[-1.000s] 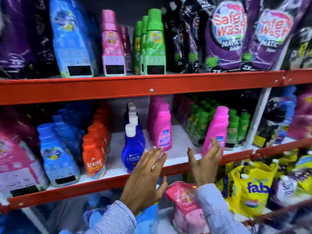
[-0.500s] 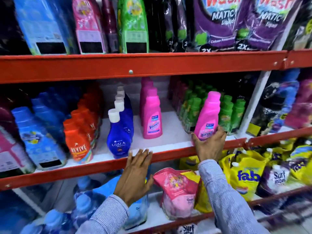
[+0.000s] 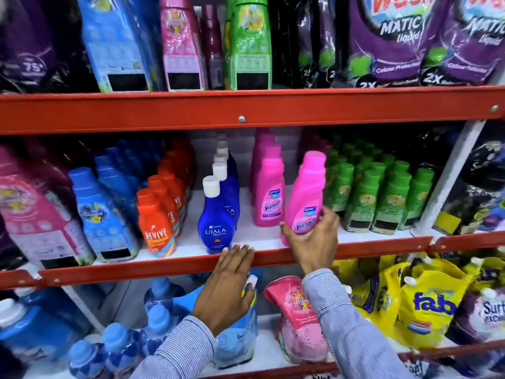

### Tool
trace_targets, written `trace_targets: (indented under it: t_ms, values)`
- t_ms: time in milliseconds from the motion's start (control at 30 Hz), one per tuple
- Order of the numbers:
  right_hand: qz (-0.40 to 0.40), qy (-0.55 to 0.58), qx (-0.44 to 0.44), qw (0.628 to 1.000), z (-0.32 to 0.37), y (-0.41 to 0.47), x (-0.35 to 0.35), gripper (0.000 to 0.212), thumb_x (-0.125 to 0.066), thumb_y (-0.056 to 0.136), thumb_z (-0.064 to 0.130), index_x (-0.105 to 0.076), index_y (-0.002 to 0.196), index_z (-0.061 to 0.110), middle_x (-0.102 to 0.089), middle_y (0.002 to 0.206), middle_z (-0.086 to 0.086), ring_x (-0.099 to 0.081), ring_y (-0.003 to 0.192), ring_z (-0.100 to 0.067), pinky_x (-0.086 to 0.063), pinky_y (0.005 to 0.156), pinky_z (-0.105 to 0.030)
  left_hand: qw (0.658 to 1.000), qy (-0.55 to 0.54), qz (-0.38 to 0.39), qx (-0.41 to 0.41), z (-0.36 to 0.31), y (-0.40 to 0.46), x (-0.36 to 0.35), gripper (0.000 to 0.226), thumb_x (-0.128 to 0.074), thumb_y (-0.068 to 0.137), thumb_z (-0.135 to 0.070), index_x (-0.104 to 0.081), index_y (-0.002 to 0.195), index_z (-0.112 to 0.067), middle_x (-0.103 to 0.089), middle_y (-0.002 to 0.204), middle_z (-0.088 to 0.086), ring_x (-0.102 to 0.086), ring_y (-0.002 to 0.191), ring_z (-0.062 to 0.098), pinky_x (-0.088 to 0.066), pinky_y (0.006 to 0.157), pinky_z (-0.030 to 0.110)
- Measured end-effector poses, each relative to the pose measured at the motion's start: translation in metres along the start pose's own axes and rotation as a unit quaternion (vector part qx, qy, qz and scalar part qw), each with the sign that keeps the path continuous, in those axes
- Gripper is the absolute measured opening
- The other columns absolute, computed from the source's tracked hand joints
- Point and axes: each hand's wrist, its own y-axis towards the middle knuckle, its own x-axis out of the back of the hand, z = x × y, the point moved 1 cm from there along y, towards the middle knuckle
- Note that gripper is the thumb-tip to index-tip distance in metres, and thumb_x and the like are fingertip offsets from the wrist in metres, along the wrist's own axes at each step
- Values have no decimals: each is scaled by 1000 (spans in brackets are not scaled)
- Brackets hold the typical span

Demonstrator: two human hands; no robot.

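1. Where the white middle shelf (image 3: pixel 246 243) meets its front edge, a pink plastic bottle with a pink cap (image 3: pixel 307 192) is gripped by the right hand (image 3: pixel 311 242). The thumb is seen on the left of the lower body, and the fingers are curled round the right side, over the label.
2. The gripped bottle is tilted, its cap leaning to the right. Whether its base touches the shelf cannot be told, since the base is hidden by the hand.
3. The left hand (image 3: pixel 226 285) is laid open, fingers straight and together, with the fingertips resting on the red metal front rail (image 3: pixel 136 269) of the same shelf. Nothing is held by it.
4. A dark blue plastic bottle with a white cap (image 3: pixel 216 222) is stood upright at the front edge, just behind those fingertips.
5. A second pink bottle (image 3: pixel 269 192) is set upright just left of the gripped one, and green bottles with green caps (image 3: pixel 388 198) are ranked to its right.
6. An orange bottle with an orange cap (image 3: pixel 157 222) is stood left of the blue one.
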Motion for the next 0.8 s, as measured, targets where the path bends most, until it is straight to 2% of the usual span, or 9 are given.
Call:
trace_targets:
  t_ms: [100,200,367,600,667,700,733,800]
  values:
    - [22,4,7,1000,13,-9,-15,84,-90,51,39,-46,117,9,-53,115,-12,-56,106,-34,-51,89,-42,1000,-21,-5,5,1,0,0,70,-58,78,-29,-46,144,-10,-55,146,9,-48,139,26,-21,124,38]
    - [31,-3,9,999,20,-13,-23,84,-90,51,39,-45,115,8,-52,113,-11,-56,106,-33,-50,87,-40,999,-38,-6,9,1,0,-1,69,-61,80,-26,-45,145,-10,-53,148,8,-45,141,26,-18,122,46]
    - [34,-22,1,999,21,-14,-28,86,-90,51,42,-46,116,7,-52,114,-12,-57,105,-34,-51,86,-42,998,-68,-13,7,-2,1,4,68,-54,89,-25,-33,152,-12,-38,158,6,-29,150,22,1,123,31]
    - [57,-42,-7,997,23,-13,-28,89,-91,51,44,-43,116,6,-51,115,-13,-57,107,-35,-51,85,-41,997,-75,-7,-7,-3,0,7,72,-51,89,-25,-23,155,-14,-28,163,4,-17,154,20,11,121,27]
    - [69,-42,-12,997,22,-14,-27,93,-90,51,46,-42,120,5,-50,119,-15,-54,111,-36,-50,89,-43,995,-95,-10,-16,0,-3,8,70,-50,91,-27,-24,155,-15,-28,163,2,-17,154,18,6,124,26]
    - [60,-41,-13,997,23,-15,-25,96,-90,52,47,-41,123,5,-50,122,-16,-51,115,-36,-48,93,-44,993,-116,-23,-18,2,-4,9,67,-50,92,-29,-28,154,-15,-33,161,2,-21,153,16,-1,126,27]
    - [36,-37,-4,999,24,-17,-22,97,-90,53,45,-41,126,4,-49,126,-17,-48,118,-37,-45,97,-45,989,-142,-43,-15,6,-7,12,63,-51,91,-31,-37,151,-16,-41,157,2,-28,149,14,-11,127,29]
    - [-40,-10,55,998,30,-25,-15,86,-88,61,35,-44,127,3,-50,126,-18,-46,118,-36,-39,101,-44,972,-200,-125,-2,14,-12,21,51,-55,88,-31,-56,137,-16,-60,140,1,-44,137,8,-30,119,24]
